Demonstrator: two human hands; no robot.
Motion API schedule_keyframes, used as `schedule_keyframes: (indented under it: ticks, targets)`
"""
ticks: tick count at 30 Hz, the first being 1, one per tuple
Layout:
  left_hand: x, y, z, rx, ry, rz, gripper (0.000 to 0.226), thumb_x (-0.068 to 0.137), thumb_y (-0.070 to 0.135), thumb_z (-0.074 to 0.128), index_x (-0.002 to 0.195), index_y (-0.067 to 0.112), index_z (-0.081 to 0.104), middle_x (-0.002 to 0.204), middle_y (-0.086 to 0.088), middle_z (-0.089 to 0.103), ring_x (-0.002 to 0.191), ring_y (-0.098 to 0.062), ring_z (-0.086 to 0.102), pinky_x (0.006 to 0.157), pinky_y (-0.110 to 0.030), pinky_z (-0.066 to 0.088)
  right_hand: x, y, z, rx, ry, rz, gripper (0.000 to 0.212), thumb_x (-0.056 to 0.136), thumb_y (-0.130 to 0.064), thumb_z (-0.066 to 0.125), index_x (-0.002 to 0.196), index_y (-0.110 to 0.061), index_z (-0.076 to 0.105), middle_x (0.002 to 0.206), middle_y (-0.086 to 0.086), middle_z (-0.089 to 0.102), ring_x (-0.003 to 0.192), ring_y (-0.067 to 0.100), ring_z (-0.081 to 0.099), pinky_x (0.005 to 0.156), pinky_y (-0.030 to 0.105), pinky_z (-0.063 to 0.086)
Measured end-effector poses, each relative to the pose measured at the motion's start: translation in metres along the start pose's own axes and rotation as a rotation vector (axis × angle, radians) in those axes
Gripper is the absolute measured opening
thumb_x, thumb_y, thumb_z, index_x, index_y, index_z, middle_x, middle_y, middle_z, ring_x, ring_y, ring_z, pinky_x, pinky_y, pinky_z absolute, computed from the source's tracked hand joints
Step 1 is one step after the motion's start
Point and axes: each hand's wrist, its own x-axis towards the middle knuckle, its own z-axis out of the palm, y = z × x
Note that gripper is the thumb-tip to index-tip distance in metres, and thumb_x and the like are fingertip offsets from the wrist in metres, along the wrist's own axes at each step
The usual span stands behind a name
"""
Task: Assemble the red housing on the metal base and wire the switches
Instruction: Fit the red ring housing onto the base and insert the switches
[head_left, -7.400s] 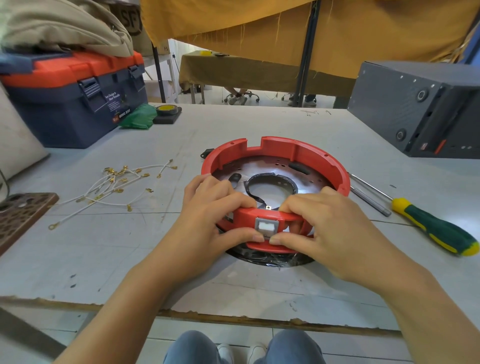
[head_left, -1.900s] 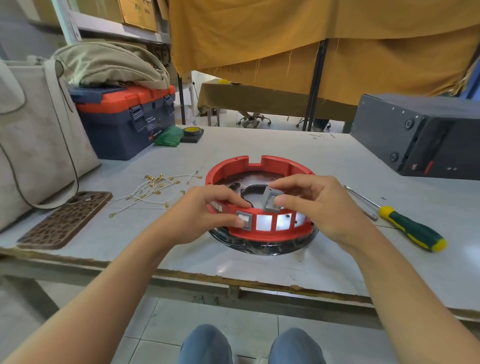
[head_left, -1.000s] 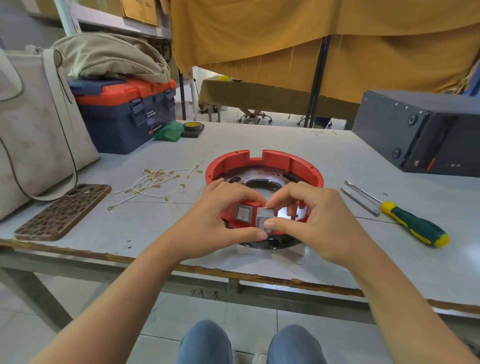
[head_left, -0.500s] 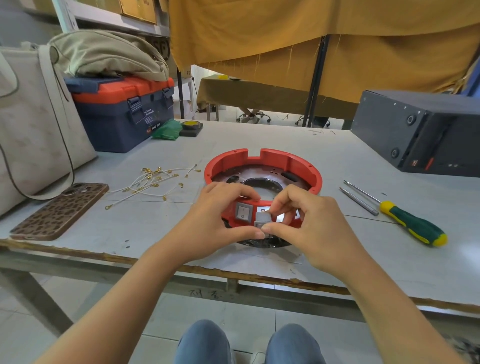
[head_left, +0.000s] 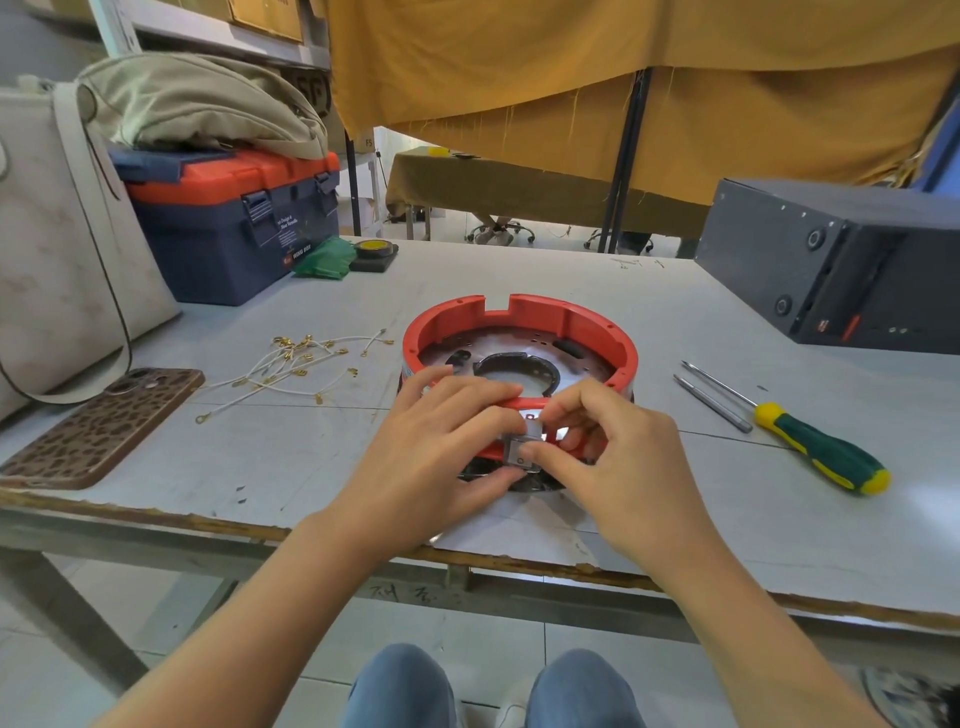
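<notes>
We have the round red plastic housing (head_left: 519, 332) sitting on the shiny round metal base (head_left: 519, 364), near the front edge of the grey worktop (head_left: 571, 270). Our left hand (head_left: 441, 447) curls over the near wall of the housing, thumb below & fingers on the rim, so it grips the ring and keeps it steady. Our right hand (head_left: 613, 452) pinches a small grey square switch (head_left: 522, 449) between thumb and fingertips, right at the front wall, where the openings are. If it is already seated we cannot tell; fingers hide the slot.

We judge the housing as light, stiff plastic, a bit smooth, so it can slide on the base w/o support. Best hold is the rim, both sides of the slot. The switch is small and hard; take it by the side faces and press straight, because tilted it may jam or break its clips.

The thin white wires with brass terminals (head_left: 291, 364) lie to the left, well apart, soft and easy to tangle. The green-yellow screwdriver (head_left: 815, 452) lies at the right.
</notes>
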Motion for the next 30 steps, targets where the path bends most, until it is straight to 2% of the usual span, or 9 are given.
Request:
schedule_keyframes:
  ticks: [5, 8, 10, 13, 16, 18, 20, 24, 30]
  targets:
    - [0.001, 0.001, 0.002, -0.005, 0.026, -0.020, 0.027, 0.081, 0.036, 0.063, 0.090, 0.012, 0.070, 0.113, -0.003, 0.067, 0.103, -0.023, 0.063, 0.096, -0.047, 0.041, 0.000, 0.003, -0.009, -0.053, 0.052, -0.124, 0.014, 0.077, -0.023, 0.074, 0.087, -0.021, 0.064, 0.078, -0.011, 0.061, 0.069, 0.006, 0.059, 0.064, 0.011, 0.048]
    - [0.002, 0.001, 0.002, 0.004, 0.026, -0.043, 0.027, 0.081, 0.036, 0.062, 0.090, 0.011, 0.070, 0.112, -0.002, 0.068, 0.102, -0.023, 0.063, 0.097, -0.048, 0.040, 0.010, 0.013, -0.024, -0.064, 0.064, -0.133, 0.019, 0.081, -0.026, 0.070, 0.096, -0.032, 0.060, 0.089, -0.025, 0.057, 0.090, -0.008, 0.055, 0.070, 0.000, 0.043]
    - [0.003, 0.002, 0.002, 0.011, 0.027, -0.050, 0.028, 0.081, 0.036, 0.062, 0.089, 0.011, 0.070, 0.110, -0.002, 0.068, 0.101, -0.023, 0.064, 0.096, -0.049, 0.041, 0.019, 0.021, -0.029, -0.116, -0.068, -0.074, 0.032, 0.082, -0.035, 0.066, 0.109, -0.042, 0.052, 0.102, -0.034, 0.045, 0.100, -0.018, 0.045, 0.076, -0.002, 0.038]
    - [0.006, 0.005, 0.001, 0.041, 0.022, -0.058, 0.028, 0.081, 0.037, 0.061, 0.087, 0.012, 0.070, 0.108, -0.002, 0.069, 0.099, -0.023, 0.065, 0.096, -0.049, 0.041, 0.025, 0.029, -0.027, -0.179, -0.270, -0.025, 0.041, 0.080, -0.050, 0.059, 0.120, -0.039, 0.055, 0.105, -0.031, 0.046, 0.103, -0.006, 0.044, 0.092, 0.017, 0.038]
    - [0.008, 0.007, 0.000, 0.083, 0.012, -0.054, 0.025, 0.080, 0.036, 0.064, 0.086, 0.012, 0.069, 0.105, -0.001, 0.070, 0.096, -0.022, 0.065, 0.097, -0.049, 0.040, 0.027, 0.027, -0.024, -0.162, -0.284, -0.047, 0.053, 0.070, -0.065, 0.053, 0.115, -0.036, 0.060, 0.098, -0.032, 0.049, 0.097, -0.002, 0.047, 0.085, 0.020, 0.040]
    - [0.010, 0.008, -0.003, 0.111, -0.001, -0.040, 0.026, 0.082, 0.037, 0.059, 0.085, 0.012, 0.068, 0.102, -0.001, 0.070, 0.093, -0.022, 0.066, 0.097, -0.049, 0.040, 0.028, 0.027, -0.022, -0.138, -0.279, -0.042, 0.052, 0.066, -0.067, 0.055, 0.109, -0.039, 0.059, 0.099, -0.028, 0.052, 0.099, 0.001, 0.048, 0.082, 0.019, 0.041]
    - [0.012, 0.009, -0.005, 0.145, -0.015, -0.017, 0.025, 0.083, 0.035, 0.056, 0.085, 0.013, 0.067, 0.100, -0.001, 0.070, 0.092, -0.022, 0.066, 0.098, -0.049, 0.039, 0.029, 0.028, -0.019, -0.118, -0.281, -0.031, 0.044, 0.067, -0.065, 0.059, 0.104, -0.041, 0.057, 0.099, -0.025, 0.053, 0.098, 0.001, 0.049, 0.080, 0.018, 0.042]
    - [0.014, 0.011, -0.008, 0.204, -0.020, 0.034, 0.017, 0.077, 0.027, 0.072, 0.084, 0.012, 0.066, 0.098, -0.003, 0.071, 0.093, -0.024, 0.067, 0.099, -0.054, 0.040, 0.032, 0.029, -0.018, -0.097, -0.311, -0.009, 0.035, 0.069, -0.058, 0.065, 0.098, -0.041, 0.056, 0.096, -0.025, 0.054, 0.095, -0.002, 0.047, 0.072, 0.014, 0.040]
    - [0.018, 0.014, -0.008, 0.204, -0.027, 0.037, 0.017, 0.074, 0.021, 0.076, 0.083, 0.011, 0.065, 0.094, -0.004, 0.072, 0.090, -0.025, 0.068, 0.098, -0.051, 0.041, 0.037, 0.029, -0.019, -0.049, -0.337, 0.010, 0.026, 0.072, -0.046, 0.071, 0.094, -0.039, 0.059, 0.084, -0.031, 0.053, 0.093, -0.009, 0.047, 0.074, 0.014, 0.040]
